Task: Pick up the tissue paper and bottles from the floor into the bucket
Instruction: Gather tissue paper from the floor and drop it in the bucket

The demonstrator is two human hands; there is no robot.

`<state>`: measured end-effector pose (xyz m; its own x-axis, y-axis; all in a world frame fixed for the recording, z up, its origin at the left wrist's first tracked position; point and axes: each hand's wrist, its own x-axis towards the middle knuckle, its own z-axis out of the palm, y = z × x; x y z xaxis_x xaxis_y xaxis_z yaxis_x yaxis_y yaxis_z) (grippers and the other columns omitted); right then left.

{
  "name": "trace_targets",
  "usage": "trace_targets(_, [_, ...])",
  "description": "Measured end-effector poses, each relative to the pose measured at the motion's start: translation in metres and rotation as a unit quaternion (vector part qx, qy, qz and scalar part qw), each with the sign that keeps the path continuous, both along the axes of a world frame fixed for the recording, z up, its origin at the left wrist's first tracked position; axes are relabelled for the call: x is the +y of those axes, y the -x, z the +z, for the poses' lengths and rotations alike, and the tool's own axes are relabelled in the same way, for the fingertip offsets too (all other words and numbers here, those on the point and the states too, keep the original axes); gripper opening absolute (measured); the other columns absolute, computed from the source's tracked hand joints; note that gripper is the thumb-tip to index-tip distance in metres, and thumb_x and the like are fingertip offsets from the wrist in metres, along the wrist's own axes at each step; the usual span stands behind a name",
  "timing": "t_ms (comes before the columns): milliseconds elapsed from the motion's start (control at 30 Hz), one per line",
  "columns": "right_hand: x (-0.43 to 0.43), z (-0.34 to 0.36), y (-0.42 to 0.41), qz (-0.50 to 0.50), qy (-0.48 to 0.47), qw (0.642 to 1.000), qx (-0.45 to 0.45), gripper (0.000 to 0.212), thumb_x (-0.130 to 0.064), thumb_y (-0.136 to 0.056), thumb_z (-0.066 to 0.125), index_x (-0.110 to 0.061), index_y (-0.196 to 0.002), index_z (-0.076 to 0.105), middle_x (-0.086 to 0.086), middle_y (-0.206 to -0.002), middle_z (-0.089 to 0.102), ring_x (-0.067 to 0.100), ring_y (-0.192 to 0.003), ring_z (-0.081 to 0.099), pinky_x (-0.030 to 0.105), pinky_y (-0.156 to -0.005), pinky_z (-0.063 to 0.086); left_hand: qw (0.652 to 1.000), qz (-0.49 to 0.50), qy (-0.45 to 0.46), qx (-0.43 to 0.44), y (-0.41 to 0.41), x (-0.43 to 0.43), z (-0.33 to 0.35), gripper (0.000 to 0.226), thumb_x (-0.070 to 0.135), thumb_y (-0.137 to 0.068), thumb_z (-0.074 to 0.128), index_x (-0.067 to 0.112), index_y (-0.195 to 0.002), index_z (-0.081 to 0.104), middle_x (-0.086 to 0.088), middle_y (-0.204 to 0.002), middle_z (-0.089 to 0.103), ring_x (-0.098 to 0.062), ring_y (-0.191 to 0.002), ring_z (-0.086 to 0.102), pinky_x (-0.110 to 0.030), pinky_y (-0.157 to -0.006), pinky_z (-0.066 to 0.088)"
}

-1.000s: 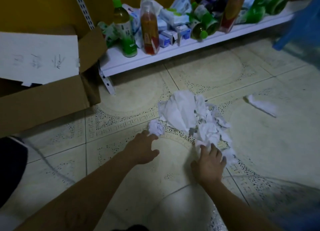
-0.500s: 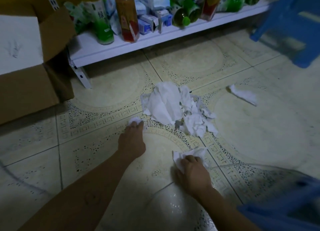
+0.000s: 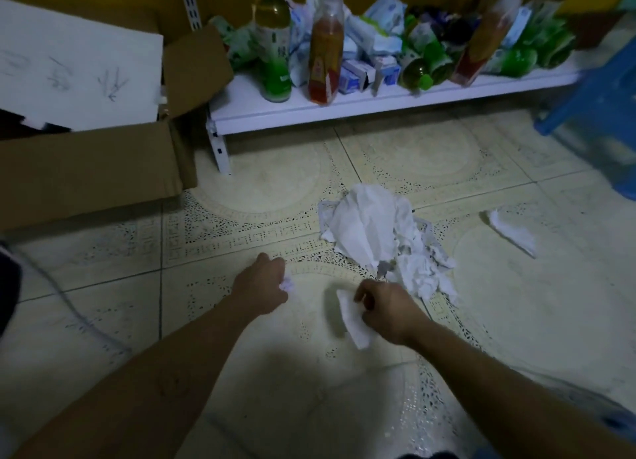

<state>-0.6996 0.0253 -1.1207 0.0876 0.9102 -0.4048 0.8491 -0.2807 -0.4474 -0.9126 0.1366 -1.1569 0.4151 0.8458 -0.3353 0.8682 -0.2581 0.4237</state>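
A heap of crumpled white tissue paper [image 3: 375, 238] lies on the tiled floor at the centre. One loose tissue [image 3: 512, 231] lies apart to its right. My left hand [image 3: 263, 286] is closed around a small tissue ball [image 3: 287, 284], left of the heap. My right hand [image 3: 387, 310] grips a flat tissue piece [image 3: 352, 321] that hangs below it, just in front of the heap. Both hands are raised slightly off the floor. No bucket shows clearly; a blue edge [image 3: 616, 420] sits at the lower right corner.
A low white shelf [image 3: 378, 105] at the back carries a green bottle [image 3: 273, 48], a red bottle [image 3: 325, 52] and several packets. An open cardboard box [image 3: 89, 169] with white paper stands at the left. A blue plastic stool [image 3: 605, 107] is at the right.
Both hands have pulled back from the heap toward me, each lifting its tissue off the floor. The view tilted up, showing more of the shelf and box.
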Motion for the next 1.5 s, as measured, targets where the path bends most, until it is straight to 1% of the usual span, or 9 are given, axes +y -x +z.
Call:
trace_targets(100, [0.049, 0.047, 0.006, 0.006, -0.053, 0.998, 0.04, 0.029, -0.002, -0.079, 0.06, -0.017, -0.103, 0.064, -0.002, -0.086, 0.065, 0.008, -0.07, 0.058, 0.009, -0.052, 0.042, 0.989, 0.031, -0.037, -0.142, 0.008, 0.013, 0.04, 0.035, 0.033, -0.068, 0.074, 0.024, -0.062, 0.041, -0.001, -0.064, 0.052, -0.021, -0.059, 0.053, -0.03, -0.052, 0.039])
trace_targets(333, [0.157, 0.168, 0.061, -0.093, -0.209, 0.943, 0.241, 0.018, -0.006, -0.073, 0.076, -0.019, -0.074, 0.065, -0.002, -0.066, 0.062, 0.009, -0.054, 0.056, 0.016, -0.043, 0.044, 0.957, 0.055, -0.16, -0.234, 0.053, 0.064, 0.188, 0.034, 0.059, -0.074, 0.062, 0.029, -0.081, 0.047, 0.008, -0.055, 0.053, -0.003, -0.048, 0.047, -0.017, -0.043, 0.032])
trace_targets(433, [0.179, 0.197, 0.118, -0.091, -0.233, 0.908, 0.336, 0.012, -0.007, -0.073, 0.075, -0.013, -0.077, 0.065, 0.0, -0.062, 0.06, 0.009, -0.05, 0.053, 0.019, -0.042, 0.043, 0.964, 0.06, -0.201, -0.162, 0.103, 0.063, 0.246, 0.039, 0.067, -0.07, 0.061, 0.032, -0.083, 0.054, 0.011, -0.061, 0.056, 0.001, -0.055, 0.052, -0.013, -0.043, 0.038])
trace_targets(567, [0.177, 0.21, 0.214, 0.003, -0.217, 0.881, 0.422, 0.014, -0.006, -0.074, 0.075, -0.013, -0.074, 0.063, -0.008, -0.047, 0.057, 0.005, -0.04, 0.051, 0.017, -0.037, 0.04, 0.96, 0.088, -0.265, -0.023, 0.197, 0.037, 0.307, 0.045, 0.062, -0.063, 0.074, 0.036, -0.096, 0.056, 0.005, -0.085, 0.061, -0.013, -0.074, 0.058, -0.035, -0.065, 0.052])
trace_targets(733, [0.135, 0.2, 0.309, 0.108, -0.115, 0.844, 0.513, 0.012, 0.002, -0.076, 0.074, -0.006, -0.077, 0.065, 0.004, -0.052, 0.062, 0.022, -0.051, 0.06, 0.031, -0.053, 0.055, 0.958, 0.147, -0.226, 0.096, 0.295, -0.042, 0.329, 0.031, 0.043, -0.073, 0.076, 0.025, -0.096, 0.069, 0.002, -0.092, 0.064, -0.015, -0.085, 0.06, -0.037, -0.075, 0.051])
trace_targets(1067, [0.052, 0.232, 0.417, 0.317, -0.016, 0.753, 0.577, 0.013, 0.0, -0.078, 0.072, -0.012, -0.077, 0.066, 0.009, -0.07, 0.07, 0.02, -0.064, 0.072, 0.029, -0.062, 0.06, 0.904, 0.31, -0.187, 0.226, 0.394, -0.176, 0.347, 0.017, 0.04, -0.073, 0.075, 0.037, -0.081, 0.06, 0.012, -0.084, 0.06, -0.005, -0.072, 0.059, -0.028, -0.064, 0.051])
trace_targets(1233, [0.03, 0.231, 0.451, 0.405, -0.105, 0.755, 0.505, 0.007, -0.015, -0.08, 0.072, -0.021, -0.082, 0.071, -0.007, -0.082, 0.07, 0.005, -0.075, 0.066, 0.019, -0.068, 0.052, 0.884, 0.331, -0.163, 0.285, 0.41, -0.196, 0.341, 0.022, 0.031, -0.071, 0.073, 0.038, -0.081, 0.055, 0.008, -0.083, 0.058, -0.014, -0.074, 0.06, -0.039, -0.071, 0.054])
trace_targets(1367, [0.031, 0.215, 0.459, 0.532, -0.173, 0.775, 0.293, 0.024, -0.025, -0.088, 0.06, -0.033, -0.109, 0.069, -0.007, -0.112, 0.068, 0.017, -0.106, 0.055, 0.034, -0.095, 0.048, 0.874, 0.321, -0.113, 0.346, 0.414, -0.198, 0.338, 0.042, 0.04, -0.074, 0.075, 0.03, -0.113, 0.063, 0.006, -0.108, 0.063, -0.012, -0.091, 0.06, -0.037, -0.083, 0.053])
trace_targets(1500, [0.053, 0.219, 0.445, 0.492, -0.246, 0.799, 0.243, 0.028, -0.034, -0.086, 0.059, -0.039, -0.113, 0.064, -0.005, -0.122, 0.062, 0.021, -0.117, 0.048, 0.043, -0.107, 0.036, 0.882, 0.298, -0.15, 0.332, 0.398, -0.18, 0.348, 0.041, 0.044, -0.081, 0.068, 0.03, -0.118, 0.06, 0.006, -0.119, 0.062, -0.011, -0.1, 0.058, -0.034, -0.087, 0.051])
